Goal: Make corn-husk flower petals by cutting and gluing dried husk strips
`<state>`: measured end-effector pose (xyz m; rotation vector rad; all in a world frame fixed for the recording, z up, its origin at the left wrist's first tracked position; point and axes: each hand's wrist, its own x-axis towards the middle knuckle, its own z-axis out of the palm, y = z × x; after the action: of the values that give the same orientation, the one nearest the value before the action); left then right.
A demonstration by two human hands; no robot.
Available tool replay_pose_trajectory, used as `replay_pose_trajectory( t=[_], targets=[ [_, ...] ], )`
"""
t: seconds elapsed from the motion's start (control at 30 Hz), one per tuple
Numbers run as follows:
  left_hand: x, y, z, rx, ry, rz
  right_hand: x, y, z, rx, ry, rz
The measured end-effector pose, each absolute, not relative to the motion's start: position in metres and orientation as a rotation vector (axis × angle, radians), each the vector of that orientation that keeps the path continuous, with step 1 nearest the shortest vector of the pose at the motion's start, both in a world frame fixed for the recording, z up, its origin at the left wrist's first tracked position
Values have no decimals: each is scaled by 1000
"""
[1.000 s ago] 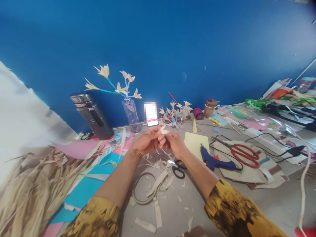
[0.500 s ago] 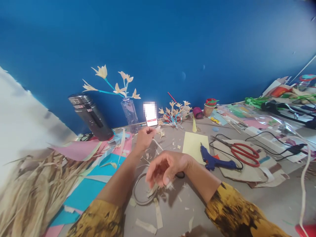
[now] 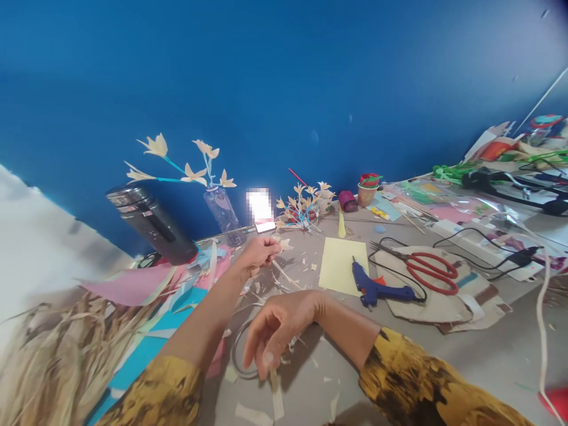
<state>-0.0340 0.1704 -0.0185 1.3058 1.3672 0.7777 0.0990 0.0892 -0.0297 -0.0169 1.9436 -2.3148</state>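
Note:
My left hand (image 3: 258,255) is closed in a pinch at the far middle of the table. A small cream flower (image 3: 284,243) shows at its fingertips, and a pale strip (image 3: 284,273) lies just below them. Nearer to me, my right hand (image 3: 284,325) hangs with curved fingers, thumb and fingers apart. Its fingertips are above or at the end of a cream strip (image 3: 277,395); I cannot tell whether they touch. Beside it lies a grey ring (image 3: 237,361), partly hidden by the fingers. Pale scraps are scattered around both hands.
A blue glue gun (image 3: 381,291) lies partly on yellow paper (image 3: 339,260), with red-handled scissors (image 3: 432,272) behind it. To the left are a dark flask (image 3: 153,228), a bottle holding flowers (image 3: 222,213) and dry husks (image 3: 48,361). A lit phone (image 3: 261,210) leans at the wall.
My right hand has come down and nearer to me, over the cream strip's end. My left hand has moved slightly toward the small flower. The view has shifted a little.

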Motion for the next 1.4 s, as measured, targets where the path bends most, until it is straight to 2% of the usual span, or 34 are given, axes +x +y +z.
replay_pose_trajectory(
  t=[0.37,0.77,0.87,1.03,1.1,1.17,1.23,1.27,1.4],
  targets=[
    [-12,185,-42,1579,1755,544,97,85,-27,39,1987,-2211],
    [-23,176,-20,1810,1807,642,101,75,-29,77,2051,-2334],
    [-31,164,-6,1822,1769,609,103,74,-28,78,2110,-2471],
    [-58,115,27,1907,1749,654,116,78,-10,206,2144,-2954],
    [-71,87,38,1971,1802,672,129,76,6,360,2176,-3192],
    [-83,59,43,1949,1823,636,144,69,20,610,2299,-3288],
    [-91,36,41,1908,1782,561,159,59,26,883,2498,-3089],
    [-93,27,38,1901,1752,520,165,54,24,1042,2655,-2832],
    [-79,9,12,1962,1651,418,180,39,-7,1773,2981,-1457]
  ],
)
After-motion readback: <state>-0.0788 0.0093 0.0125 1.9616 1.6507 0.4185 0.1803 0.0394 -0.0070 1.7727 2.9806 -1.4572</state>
